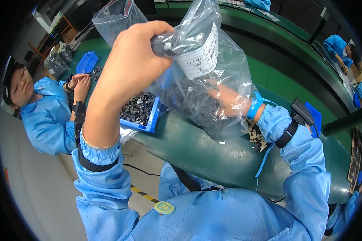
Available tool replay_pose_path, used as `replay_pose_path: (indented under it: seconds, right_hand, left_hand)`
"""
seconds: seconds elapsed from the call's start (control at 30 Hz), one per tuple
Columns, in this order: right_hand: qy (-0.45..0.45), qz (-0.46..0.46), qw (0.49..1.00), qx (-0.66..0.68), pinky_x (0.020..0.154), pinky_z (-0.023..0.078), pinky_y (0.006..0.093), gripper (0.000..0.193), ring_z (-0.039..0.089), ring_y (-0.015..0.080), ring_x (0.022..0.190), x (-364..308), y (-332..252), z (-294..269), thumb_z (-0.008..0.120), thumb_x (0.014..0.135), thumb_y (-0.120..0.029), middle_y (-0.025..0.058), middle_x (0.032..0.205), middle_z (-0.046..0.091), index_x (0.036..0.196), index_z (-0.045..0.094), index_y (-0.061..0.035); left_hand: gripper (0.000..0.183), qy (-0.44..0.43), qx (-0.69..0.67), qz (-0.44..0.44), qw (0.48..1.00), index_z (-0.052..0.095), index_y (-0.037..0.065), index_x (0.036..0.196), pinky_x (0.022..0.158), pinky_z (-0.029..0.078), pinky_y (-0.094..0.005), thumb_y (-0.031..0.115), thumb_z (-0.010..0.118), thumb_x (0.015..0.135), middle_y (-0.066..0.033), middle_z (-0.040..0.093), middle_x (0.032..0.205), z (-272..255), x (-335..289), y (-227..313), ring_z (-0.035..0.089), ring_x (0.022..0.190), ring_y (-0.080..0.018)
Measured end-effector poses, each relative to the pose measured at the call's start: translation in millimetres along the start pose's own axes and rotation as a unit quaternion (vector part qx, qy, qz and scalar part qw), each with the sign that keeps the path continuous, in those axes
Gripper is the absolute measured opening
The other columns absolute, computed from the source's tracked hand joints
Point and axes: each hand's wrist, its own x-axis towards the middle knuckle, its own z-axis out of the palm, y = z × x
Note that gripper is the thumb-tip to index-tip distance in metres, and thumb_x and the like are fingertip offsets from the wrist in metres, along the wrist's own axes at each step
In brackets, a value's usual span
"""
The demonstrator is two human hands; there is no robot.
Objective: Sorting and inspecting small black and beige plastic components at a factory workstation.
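Note:
My left hand (pixel 134 60) is raised, its fingers closed round the gathered upper part of a clear plastic bag (pixel 235 54). A white label with print and handwriting (pixel 199 60) is on the bag near that hand. Many small dark parts (pixel 193 98) lie in the lower bag. Seen through the plastic, my right hand (pixel 227 100) holds the bag's right side; the film blurs its fingers. Below and left of the bag stands a blue bin (pixel 152 122) filled with small black and metallic parts (pixel 137 108).
Tan parts (pixel 255 134) lie on the green table (pixel 189 138) beside my right wrist. Another clear bag (pixel 118 22) stands behind my left hand. A co-worker (pixel 48 108) sits at the left near a blue tray (pixel 87 62). A blue cord (pixel 263 164) hangs by my right arm.

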Motion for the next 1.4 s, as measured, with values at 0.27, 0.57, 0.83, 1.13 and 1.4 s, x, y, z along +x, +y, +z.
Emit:
replay_pose_path:
  seconds: [0.27, 0.57, 0.83, 1.13, 1.4]
  right_hand:
    - [-0.057, 0.032, 0.996, -0.059, 0.100, 0.036, 0.0414, 0.077, 0.038, 0.0407, 0.121, -31.4, -19.0, -19.6, 0.071, 0.064, -0.012, 0.0258, 0.139, 0.022, 0.132, 0.036, -0.0053]
    - [-0.103, -0.001, 0.992, -0.072, 0.097, 0.041, 0.0383, 0.064, 0.038, 0.0371, 0.122, -72.4, -32.8, -42.1, 0.062, 0.064, 0.000, 0.0192, 0.141, 0.026, 0.126, 0.045, -0.0067]
    - [0.001, 0.141, 0.989, -0.037, 0.062, 0.046, 0.0388, 0.009, 0.057, 0.0293, 0.066, -84.6, -44.9, -107.6, 0.054, 0.065, -0.003, 0.0140, 0.069, 0.056, 0.072, 0.059, -0.0006]
    - [0.270, -0.072, 0.858, 0.432, 0.101, 0.029, 0.0348, 0.111, 0.032, 0.0261, 0.126, 25.4, -52.0, -142.1, 0.071, 0.075, -0.037, 0.0185, 0.140, 0.025, 0.140, -0.010, -0.0019]
    - [0.360, -0.008, 0.813, 0.457, 0.063, 0.042, 0.0202, 0.008, 0.051, 0.0043, 0.067, 67.4, -23.1, -138.9, 0.059, 0.086, -0.010, -0.0033, 0.076, 0.057, 0.090, 0.060, -0.0032]
  left_hand:
    - [0.037, 0.027, 0.059, 0.032, 0.997, 0.059, -0.001, 0.099, 0.070, 0.046, -0.0257, -0.002, 0.062, 0.062, -0.0083, 0.062, 0.084, 0.4, 11.9, 10.5, 0.059, 0.078, -0.0139]
    - [0.038, 0.053, 0.100, 0.137, 0.984, 0.059, 0.000, 0.098, 0.071, 0.047, -0.0284, -0.004, 0.060, 0.061, -0.0116, 0.062, 0.087, 13.2, 10.8, 2.5, 0.061, 0.080, -0.0205]
    - [0.039, 0.018, 0.036, 0.101, 0.994, 0.059, 0.000, 0.100, 0.069, 0.047, -0.0256, -0.006, 0.060, 0.062, -0.0086, 0.063, 0.087, -1.3, 15.1, 6.5, 0.060, 0.078, -0.0144]
    - [0.039, 0.027, 0.080, 0.212, 0.974, 0.060, 0.001, 0.100, 0.070, 0.047, -0.0284, -0.005, 0.062, 0.062, -0.0096, 0.062, 0.091, -5.0, 31.1, 14.5, 0.060, 0.081, -0.0170]
    - [0.047, -0.043, 0.099, 0.212, 0.971, 0.057, 0.002, 0.101, 0.070, 0.046, -0.0312, -0.003, 0.065, 0.055, -0.0116, 0.060, 0.093, -4.6, 30.7, 30.5, 0.059, 0.079, -0.0254]
